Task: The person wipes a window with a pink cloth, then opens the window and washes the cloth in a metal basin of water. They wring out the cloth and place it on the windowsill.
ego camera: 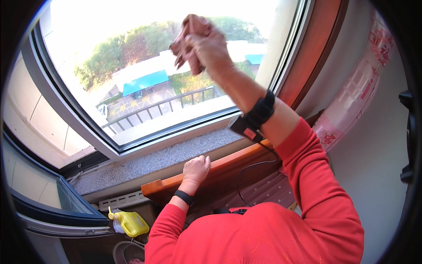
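My right hand is raised in front of the window pane, its fingers closed around a crumpled brownish-pink cloth. Loose corners of the cloth hang below the fingers; hand and cloth look slightly blurred. Whether the cloth touches the glass cannot be told. Lower down, my left hand grips the top edge of a wooden headboard, its fingertips partly hidden. A grey speckled stone sill runs between the headboard and the window frame.
An open window sash juts in at left. Below it are a yellow plastic jug, a basin and a white radiator. A black cable hangs from the device on my right wrist. A pink patterned curtain hangs at right.
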`<state>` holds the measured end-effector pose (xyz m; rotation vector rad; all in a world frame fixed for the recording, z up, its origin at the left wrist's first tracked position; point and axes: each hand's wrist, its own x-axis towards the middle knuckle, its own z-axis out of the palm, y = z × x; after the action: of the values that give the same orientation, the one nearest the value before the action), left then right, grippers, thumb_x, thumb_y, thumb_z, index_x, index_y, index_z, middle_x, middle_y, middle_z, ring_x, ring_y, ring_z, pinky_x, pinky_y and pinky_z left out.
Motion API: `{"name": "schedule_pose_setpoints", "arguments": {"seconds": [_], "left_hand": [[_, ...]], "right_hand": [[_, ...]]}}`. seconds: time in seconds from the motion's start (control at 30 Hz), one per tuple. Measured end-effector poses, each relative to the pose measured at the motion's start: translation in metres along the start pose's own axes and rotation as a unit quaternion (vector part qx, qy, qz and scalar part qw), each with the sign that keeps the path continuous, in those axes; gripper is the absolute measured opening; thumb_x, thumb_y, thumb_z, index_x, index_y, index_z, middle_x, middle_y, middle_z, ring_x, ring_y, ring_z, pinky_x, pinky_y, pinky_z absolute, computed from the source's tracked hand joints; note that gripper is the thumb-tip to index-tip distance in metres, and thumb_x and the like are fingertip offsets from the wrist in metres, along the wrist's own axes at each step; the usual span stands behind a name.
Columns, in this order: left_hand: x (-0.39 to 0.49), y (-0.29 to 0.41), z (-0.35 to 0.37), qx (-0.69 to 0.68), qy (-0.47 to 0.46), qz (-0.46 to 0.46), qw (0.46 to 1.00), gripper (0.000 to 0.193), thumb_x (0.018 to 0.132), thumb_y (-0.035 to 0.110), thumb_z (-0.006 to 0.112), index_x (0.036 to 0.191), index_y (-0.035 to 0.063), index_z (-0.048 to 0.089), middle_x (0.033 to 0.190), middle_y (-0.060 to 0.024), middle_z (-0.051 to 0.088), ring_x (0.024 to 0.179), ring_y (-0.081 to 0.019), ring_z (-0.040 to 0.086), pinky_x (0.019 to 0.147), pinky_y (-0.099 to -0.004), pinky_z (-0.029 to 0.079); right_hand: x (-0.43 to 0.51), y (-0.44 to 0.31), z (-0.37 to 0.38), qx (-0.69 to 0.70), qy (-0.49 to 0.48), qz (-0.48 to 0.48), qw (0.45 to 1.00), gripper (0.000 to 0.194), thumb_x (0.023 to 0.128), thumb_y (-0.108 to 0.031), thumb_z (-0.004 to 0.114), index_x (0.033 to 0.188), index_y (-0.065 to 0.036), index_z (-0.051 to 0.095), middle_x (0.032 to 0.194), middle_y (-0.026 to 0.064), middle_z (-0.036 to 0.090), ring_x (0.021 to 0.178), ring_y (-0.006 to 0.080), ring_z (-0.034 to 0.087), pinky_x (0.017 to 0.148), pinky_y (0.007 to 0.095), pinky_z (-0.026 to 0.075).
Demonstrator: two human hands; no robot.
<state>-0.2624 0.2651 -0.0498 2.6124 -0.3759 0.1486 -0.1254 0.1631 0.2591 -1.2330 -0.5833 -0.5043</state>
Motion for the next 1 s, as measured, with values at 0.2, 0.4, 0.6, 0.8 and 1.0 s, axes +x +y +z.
{"name": "schedule_pose_setpoints", "arguments": {"seconds": [0.2,0.4,0.6,0.8,1.0], "left_hand": [[0.003,0.001,0.002,0.022,-0.022,-0.004,1.0,0.041,0.097,0.036,0.051,0.079,0.0037,0.067,0.081,-0.0197,0.071,0.076,-0.0373,0.069,0.073,-0.0481,0.056],[0.001,0.003,-0.001,0.027,-0.011,0.001,1.0,0.039,0.096,0.035,0.052,0.078,0.004,0.067,0.079,-0.0192,0.07,0.073,-0.0374,0.069,0.071,-0.0481,0.056],[0.003,0.003,0.0,0.032,-0.019,0.012,0.999,0.039,0.097,0.034,0.051,0.078,0.0038,0.066,0.078,-0.019,0.07,0.073,-0.0374,0.069,0.071,-0.0478,0.056],[0.005,0.001,0.004,0.048,-0.025,0.02,0.998,0.04,0.099,0.033,0.049,0.077,0.0043,0.066,0.077,-0.0188,0.07,0.072,-0.0378,0.069,0.07,-0.0474,0.056],[0.006,0.002,0.004,0.058,-0.041,-0.003,0.997,0.038,0.099,0.037,0.053,0.086,0.0047,0.067,0.084,-0.0188,0.07,0.079,-0.036,0.069,0.072,-0.046,0.055]], "right_hand": [[0.101,-0.062,-0.102,-0.544,0.171,-0.357,0.74,0.028,0.083,0.001,0.063,0.11,-0.001,0.059,0.107,0.0222,0.061,0.095,0.0336,0.064,0.078,0.042,0.052],[0.105,-0.013,-0.191,-0.7,0.255,-0.335,0.577,0.037,0.085,-0.006,0.067,0.121,-0.002,0.059,0.12,0.0188,0.063,0.094,0.0338,0.068,0.078,0.0421,0.057],[0.041,0.058,-0.291,-0.702,0.308,-0.115,0.631,0.034,0.088,-0.015,0.063,0.119,-0.002,0.057,0.122,0.019,0.058,0.097,0.0398,0.065,0.084,0.0482,0.056],[-0.005,0.142,-0.304,-0.475,0.388,-0.006,0.79,0.017,0.101,-0.016,0.039,0.102,-0.003,0.05,0.094,0.0128,0.07,0.084,0.0298,0.069,0.078,0.038,0.056],[-0.095,0.178,-0.271,-0.267,0.221,0.394,0.851,0.02,0.095,0.001,0.037,0.082,-0.006,0.049,0.079,0.0178,0.068,0.056,0.0322,0.066,0.038,0.043,0.05]]}}
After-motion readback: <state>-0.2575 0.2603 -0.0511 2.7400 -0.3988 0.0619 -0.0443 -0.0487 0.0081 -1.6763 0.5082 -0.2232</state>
